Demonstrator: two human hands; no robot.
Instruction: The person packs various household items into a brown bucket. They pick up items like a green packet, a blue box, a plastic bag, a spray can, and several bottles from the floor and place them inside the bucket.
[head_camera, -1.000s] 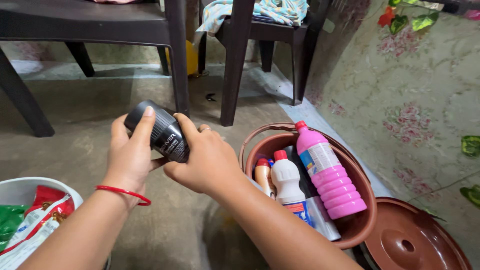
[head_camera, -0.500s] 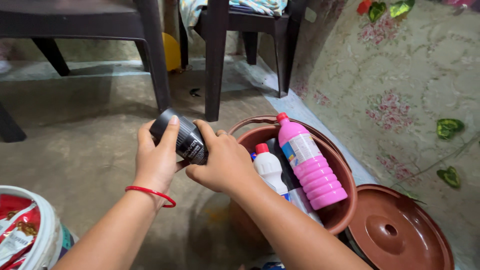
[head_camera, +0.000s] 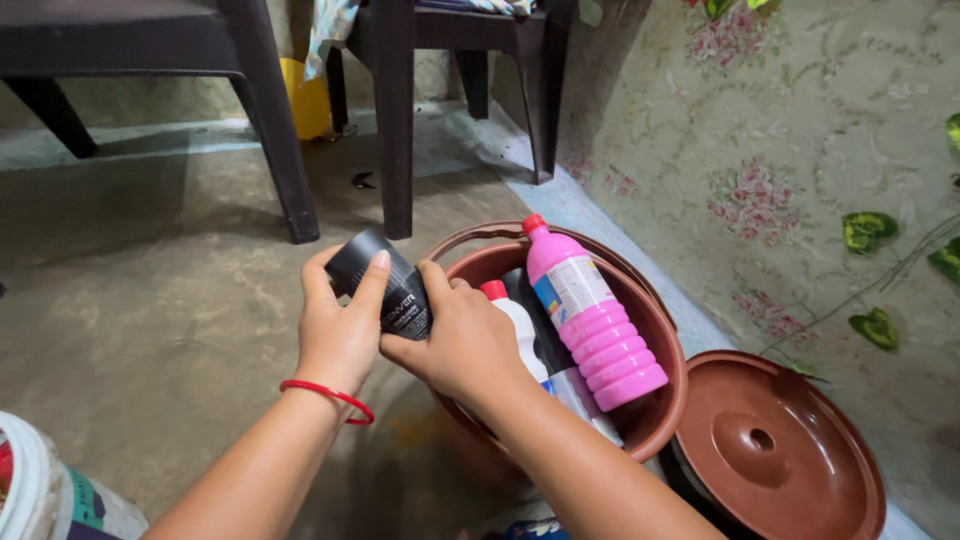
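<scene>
Both of my hands grip a black cylindrical can (head_camera: 385, 280) with white print, held tilted just left of a brown bucket (head_camera: 665, 400). My left hand (head_camera: 340, 330), with a red bangle at the wrist, wraps the can's upper end. My right hand (head_camera: 462, 345) holds its lower end, over the bucket's near rim. Inside the bucket stand a pink bottle (head_camera: 590, 320) with a red cap, a white bottle (head_camera: 520, 325) with a red cap, and a dark container between them.
The bucket's brown lid (head_camera: 775, 455) lies on the floor to its right. A white bucket (head_camera: 45, 500) sits at the bottom left corner. Dark plastic chair legs (head_camera: 395, 130) stand behind, with a yellow object (head_camera: 305, 95) beyond. A floral cloth (head_camera: 780, 170) hangs on the right.
Both hands have carried the black can to the right and down, toward the brown bucket. The view has shifted, so the white bucket has slid mostly out of frame.
</scene>
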